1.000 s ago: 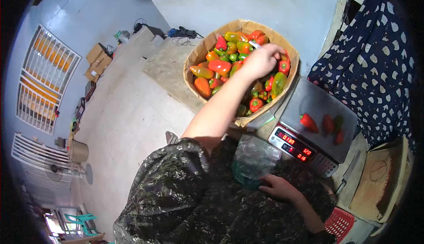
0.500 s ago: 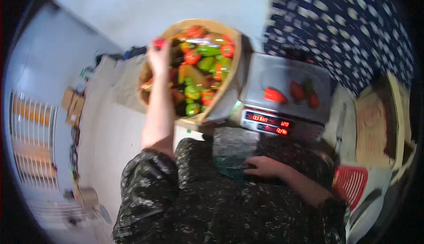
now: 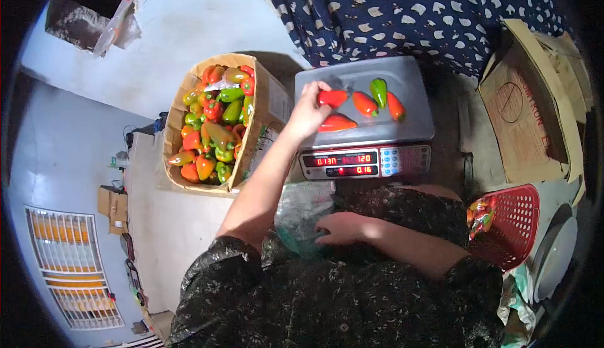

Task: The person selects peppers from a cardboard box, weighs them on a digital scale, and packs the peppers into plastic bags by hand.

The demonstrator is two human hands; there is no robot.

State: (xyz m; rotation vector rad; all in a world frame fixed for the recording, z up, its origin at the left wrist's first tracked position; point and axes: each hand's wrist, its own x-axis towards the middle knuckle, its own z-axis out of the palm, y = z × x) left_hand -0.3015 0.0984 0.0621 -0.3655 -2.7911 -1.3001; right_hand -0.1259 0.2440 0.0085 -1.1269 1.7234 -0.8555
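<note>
My left hand reaches onto the metal pan of a digital scale, its fingers closed around a red pepper. Just below that lies another red pepper. To the right on the pan are an orange-red pepper, a green pepper and one more red pepper. Red digits glow on the scale's display. Over my lap, my right hand has its fingers curled at the edge of a clear, greenish plastic bag.
Left of the scale stands a box filled with red, green and orange peppers. A red plastic basket holding bagged peppers sits at the right, below an open cardboard box. Patterned navy cloth hangs behind the scale.
My left hand has moved right from above the pepper box to the scale pan, carrying a red pepper. My right hand stays by the bag. The view has shifted.
</note>
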